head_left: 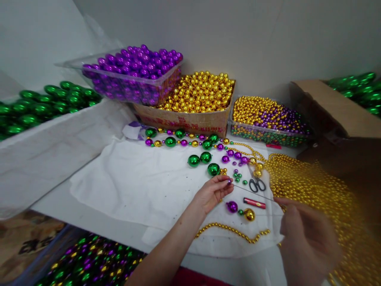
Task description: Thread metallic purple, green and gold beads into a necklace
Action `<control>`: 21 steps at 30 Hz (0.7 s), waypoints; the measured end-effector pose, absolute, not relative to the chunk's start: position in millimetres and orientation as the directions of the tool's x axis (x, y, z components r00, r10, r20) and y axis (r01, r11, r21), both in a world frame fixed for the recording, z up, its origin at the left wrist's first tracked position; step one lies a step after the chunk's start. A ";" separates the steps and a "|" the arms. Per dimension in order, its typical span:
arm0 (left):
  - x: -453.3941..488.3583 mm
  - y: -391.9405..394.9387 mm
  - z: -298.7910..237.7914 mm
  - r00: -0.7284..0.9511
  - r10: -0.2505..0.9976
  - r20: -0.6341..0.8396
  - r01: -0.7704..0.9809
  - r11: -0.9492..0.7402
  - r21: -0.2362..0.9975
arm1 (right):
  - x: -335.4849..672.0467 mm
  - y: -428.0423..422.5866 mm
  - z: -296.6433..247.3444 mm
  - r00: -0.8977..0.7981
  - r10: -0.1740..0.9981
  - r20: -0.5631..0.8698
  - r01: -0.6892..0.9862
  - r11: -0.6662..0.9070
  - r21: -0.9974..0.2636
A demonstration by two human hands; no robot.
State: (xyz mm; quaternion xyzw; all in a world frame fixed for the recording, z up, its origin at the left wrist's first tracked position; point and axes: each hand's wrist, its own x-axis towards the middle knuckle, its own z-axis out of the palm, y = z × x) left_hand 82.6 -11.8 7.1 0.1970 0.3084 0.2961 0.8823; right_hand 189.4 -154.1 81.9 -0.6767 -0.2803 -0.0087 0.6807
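Note:
My left hand (pixel 212 193) pinches a small purple bead (pixel 229 182) between thumb and fingers above the white cloth (pixel 133 186). A thin needle or wire (pixel 253 193) runs from that bead toward my right hand (pixel 306 238), which is blurred and pinches its other end. Just below lie a purple ball (pixel 231 206), a gold ball (pixel 249 214) and a strand of small gold beads (pixel 232 231). A red lighter (pixel 254 203) and black scissors (pixel 256 183) rest between my hands.
A beaded strand with green balls (pixel 184 142) lies on the cloth. Behind stand a purple-ball tray (pixel 131 73), a cardboard box of gold balls (pixel 196 93) and a tray of small mixed beads (pixel 266 119). A heap of gold bead strands (pixel 315 190) fills the right.

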 end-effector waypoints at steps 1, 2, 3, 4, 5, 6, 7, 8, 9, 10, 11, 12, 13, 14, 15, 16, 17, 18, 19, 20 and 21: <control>82.7 -12.0 7.3 0.631 0.647 -0.428 -0.401 0.745 0.533 | 189.7 -154.0 81.4 0.834 0.371 0.408 0.402 0.097 -0.911; 83.0 -12.2 7.4 0.628 0.649 -0.430 -0.403 0.743 0.534 | 189.9 -154.1 80.9 0.825 0.371 0.426 0.417 0.107 -0.902; 83.4 -12.4 7.3 0.624 0.652 -0.431 -0.404 0.741 0.536 | 189.9 -154.3 80.5 0.816 0.372 0.443 0.435 0.109 -0.894; 83.9 -12.6 7.0 0.621 0.654 -0.432 -0.406 0.740 0.537 | 189.7 -154.7 80.2 0.804 0.375 0.461 0.457 0.106 -0.883; 84.4 -12.9 6.6 0.619 0.656 -0.432 -0.407 0.738 0.537 | 189.3 -155.2 79.9 0.791 0.384 0.477 0.478 0.099 -0.873; 85.0 -13.2 6.1 0.617 0.657 -0.433 -0.408 0.738 0.537 | 188.7 -155.9 79.8 0.776 0.393 0.493 0.500 0.093 -0.861; 85.6 -13.5 5.5 0.617 0.658 -0.432 -0.411 0.737 0.536 | 188.0 -156.7 79.6 0.760 0.407 0.507 0.520 0.087 -0.849; 86.1 -13.7 4.9 0.617 0.659 -0.430 -0.413 0.737 0.535 | 187.3 -157.6 79.5 0.740 0.422 0.524 0.540 0.091 -0.837; 86.5 -13.9 4.4 0.618 0.659 -0.429 -0.416 0.736 0.534 | 186.5 -158.7 79.5 0.717 0.440 0.541 0.559 0.102 -0.823; 86.8 -14.1 3.9 0.619 0.660 -0.427 -0.419 0.736 0.531 | 185.8 -159.8 79.4 0.694 0.453 0.560 0.578 0.114 -0.808; 86.9 -14.2 3.6 0.620 0.660 -0.425 -0.421 0.737 0.529 | 185.1 -160.9 79.5 0.672 0.463 0.578 0.599 0.119 -0.792; 86.9 -14.4 3.4 0.621 0.660 -0.423 -0.423 0.737 0.528 | 184.6 -162.0 79.6 0.656 0.469 0.591 0.617 0.117 -0.778; 86.7 -14.5 3.3 0.622 0.660 -0.422 -0.425 0.737 0.526 | 184.3 -163.1 79.9 0.649 0.477 0.593 0.627 0.107 -0.772; 86.5 -14.7 3.2 0.624 0.659 -0.420 -0.426 0.737 0.524 | 184.1 -163.9 80.3 0.648 0.486 0.586 0.630 0.090 -0.771; 86.3 -14.9 3.1 0.625 0.659 -0.420 -0.427 0.738 0.523 | 184.0 -164.5 80.8 0.653 0.495 0.573 0.627 0.070 -0.776; 86.2 -15.1 3.1 0.625 0.659 -0.419 -0.429 0.738 0.521 | 184.0 -164.8 81.3 0.659 0.508 0.555 0.619 0.054 -0.784; 86.0 -15.4 3.0 0.626 0.658 -0.419 -0.430 0.739 0.518 | 184.0 -164.7 81.8 0.660 0.523 0.539 0.611 0.045 -0.791; 86.0 -15.6 3.0 0.626 0.657 -0.420 -0.431 0.740 0.516 | 183.9 -164.2 82.3 0.660 0.533 0.529 0.605 0.040 -0.795; 86.0 -15.8 3.2 0.627 0.657 -0.419 -0.432 0.741 0.514 | 183.7 -163.5 82.8 0.656 0.538 0.529 0.607 0.040 -0.794; 86.0 -16.1 3.6 0.626 0.657 -0.419 -0.433 0.740 0.514 | 183.5 -162.6 83.2 0.648 0.538 0.540 0.616 0.048 -0.786; 86.1 -16.4 4.4 0.626 0.658 -0.420 -0.434 0.741 0.513 | 183.2 -161.7 83.5 0.636 0.538 0.554 0.629 0.054 -0.775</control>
